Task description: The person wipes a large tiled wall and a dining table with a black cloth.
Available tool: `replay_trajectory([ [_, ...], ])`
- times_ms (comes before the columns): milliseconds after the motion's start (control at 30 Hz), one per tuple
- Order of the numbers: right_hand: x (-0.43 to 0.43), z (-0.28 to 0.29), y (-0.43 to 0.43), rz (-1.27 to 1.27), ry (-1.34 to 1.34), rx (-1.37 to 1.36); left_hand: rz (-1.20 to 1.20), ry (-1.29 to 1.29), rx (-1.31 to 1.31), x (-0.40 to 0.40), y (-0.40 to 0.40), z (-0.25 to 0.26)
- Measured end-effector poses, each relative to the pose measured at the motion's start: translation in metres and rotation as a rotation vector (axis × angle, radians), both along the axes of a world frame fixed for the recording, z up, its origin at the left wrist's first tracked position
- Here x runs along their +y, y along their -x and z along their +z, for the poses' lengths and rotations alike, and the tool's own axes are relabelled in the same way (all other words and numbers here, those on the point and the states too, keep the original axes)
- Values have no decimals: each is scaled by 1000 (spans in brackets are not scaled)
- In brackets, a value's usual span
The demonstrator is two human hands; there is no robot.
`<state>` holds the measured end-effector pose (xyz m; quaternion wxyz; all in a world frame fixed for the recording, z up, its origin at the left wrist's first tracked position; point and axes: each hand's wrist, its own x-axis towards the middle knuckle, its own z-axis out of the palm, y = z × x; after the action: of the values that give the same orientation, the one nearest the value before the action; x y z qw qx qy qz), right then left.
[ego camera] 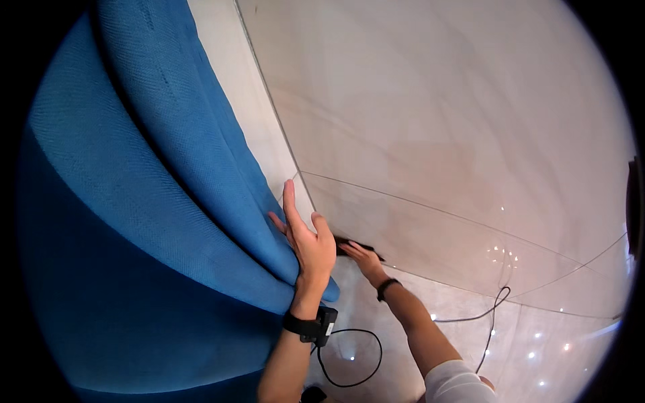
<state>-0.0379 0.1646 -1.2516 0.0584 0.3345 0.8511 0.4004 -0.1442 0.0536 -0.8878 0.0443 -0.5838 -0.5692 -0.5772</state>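
Blue fabric curtain (201, 131) hangs in folds down the left side. My left hand (310, 242), fingers spread and thumb apart, lies against the curtain's edge near the wall corner; a black strap with a small box is on that wrist. My right hand (364, 254) reaches to the foot of the tiled wall (428, 151), its fingers on or against a dark flat object (375, 252) in the corner. Whether the fingers grip this object cannot be told. A black band circles the right wrist.
A black cable (381, 352) lies looped on the shiny floor (453, 342) between my forearms. Another stretch of cable (493, 322) curls on the floor to the right. A dark object (632, 206) stands at the far right rim.
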Motion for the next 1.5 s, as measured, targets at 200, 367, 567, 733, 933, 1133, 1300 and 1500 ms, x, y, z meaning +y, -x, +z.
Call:
replay_trajectory([
  [200,-33,27,-25,-9,17,-252,1,-8,-302,-2,32,-41],
  [367,-22,101,-74,97,-236,-144,-1,-60,-393,4,32,-39],
  [567,-76,329,-81,82,-311,772,-88,-10,-317,-9,18,-26],
  [733,-80,269,-81,39,-414,624,-93,-83,-94,-12,7,-7],
  [933,-114,59,-169,-38,-58,-297,-172,-112,-5,-10,-1,-2],
  [1133,-160,134,-272,-141,143,282,-171,-56,161,-7,13,-41],
  [1300,-182,285,-275,-137,-418,780,-120,-60,164,-9,10,-50],
  [1500,-155,225,-257,-113,-824,1160,-79,43,139,-9,-3,-24],
])
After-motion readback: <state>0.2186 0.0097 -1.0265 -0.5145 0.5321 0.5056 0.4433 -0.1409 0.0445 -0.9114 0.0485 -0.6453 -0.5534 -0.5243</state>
